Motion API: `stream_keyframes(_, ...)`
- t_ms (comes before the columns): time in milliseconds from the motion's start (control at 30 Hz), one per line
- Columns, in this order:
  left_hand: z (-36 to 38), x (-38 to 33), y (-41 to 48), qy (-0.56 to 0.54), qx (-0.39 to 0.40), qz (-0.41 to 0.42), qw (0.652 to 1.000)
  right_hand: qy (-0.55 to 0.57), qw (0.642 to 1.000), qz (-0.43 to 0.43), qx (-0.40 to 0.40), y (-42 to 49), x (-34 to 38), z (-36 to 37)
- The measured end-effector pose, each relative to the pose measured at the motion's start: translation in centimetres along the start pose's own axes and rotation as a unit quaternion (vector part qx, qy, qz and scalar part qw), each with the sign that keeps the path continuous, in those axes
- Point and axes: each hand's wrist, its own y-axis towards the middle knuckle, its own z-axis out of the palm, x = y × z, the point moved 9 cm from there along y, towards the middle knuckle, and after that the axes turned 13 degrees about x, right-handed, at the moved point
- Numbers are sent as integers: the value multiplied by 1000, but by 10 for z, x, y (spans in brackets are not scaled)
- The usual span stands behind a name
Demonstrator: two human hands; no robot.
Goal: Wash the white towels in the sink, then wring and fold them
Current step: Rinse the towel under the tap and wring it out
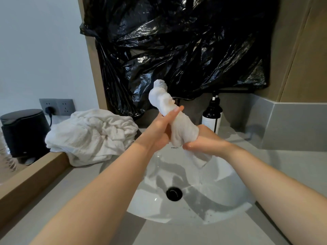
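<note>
A white towel [161,98], twisted into a thick roll, is held slanted above the white sink [235,202]. My left hand [160,129] wraps the roll's middle, fingers lying along it. My right hand [203,140] grips the lower part, and a short tail of cloth hangs under it toward the basin. The roll's upper end sticks up in front of the black plastic. A heap of white towels [92,135] lies on the counter left of the sink.
A dark pump bottle [212,114] stands behind the sink, in front of the black plastic sheet [177,46] on the wall. A black bin [24,131] and a wall socket [56,106] sit at far left. The basin has a black drain [174,193] and water drops.
</note>
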Motion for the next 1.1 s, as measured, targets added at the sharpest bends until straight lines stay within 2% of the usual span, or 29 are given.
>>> stream_keyframes(100, 5, 3, 2, -10, 13, 30, 999, 7, 995, -11, 98, -2, 3, 8)
stream_keyframes(167, 5, 3, 1, -39, -4, 43, 998, 103, 974, -30, 200, -8, 1, 22)
stream_keyframes(267, 7, 1, 3, -57, 10, 34, 998, 336, 897, -28, 288, -19, -6, 34)
stream_keyframes(367, 13, -9, 4, -95, 35, 48, 994, 526, 808, -19, 265, -14, -19, 43)
stream_keyframes(433, 14, -12, 4, -115, 41, 56, 991, 545, 805, 27, 231, -8, -36, 57)
stream_keyframes(467, 12, -12, 4, -125, 39, 57, 990, 535, 801, 52, 265, -8, -37, 71)
stream_keyframes(500, 9, -12, 3, -131, 35, 59, 989, 536, 773, 50, 335, -13, -28, 86)
stream_keyframes(533, 5, -11, 3, -132, 29, 61, 989, 560, 722, 34, 405, -21, -16, 96)
stream_keyframes(567, 0, -12, 2, -126, 26, 64, 990, 584, 681, 12, 442, -26, -5, 98)
stream_keyframes(600, -4, -14, 2, -116, 24, 68, 991, 588, 658, -23, 470, -27, 1, 93)
stream_keyframes(633, -7, -15, 1, -102, 24, 71, 992, 581, 657, -58, 477, -26, 3, 90)
stream_keyframes(733, -11, -19, 0, -58, 20, 78, 995, 579, 675, -99, 447, -19, -2, 82)
stream_keyframes(767, -10, -21, 1, -45, 15, 80, 996, 572, 692, -97, 429, -18, -1, 82)
stream_keyframes(800, -11, -22, 1, -34, 5, 83, 996, 555, 715, -88, 415, -16, -1, 82)
stream_keyframes(933, -17, -24, 1, -6, -51, 97, 994, 397, 856, -30, 329, -7, -13, 71)
stream_keyframes(1033, -22, -18, -2, -12, -90, 87, 992, 301, 925, -2, 232, -3, -12, 56)
stream_keyframes(1100, -29, -10, -2, -45, -116, 72, 990, 243, 958, 11, 149, 0, -10, 44)
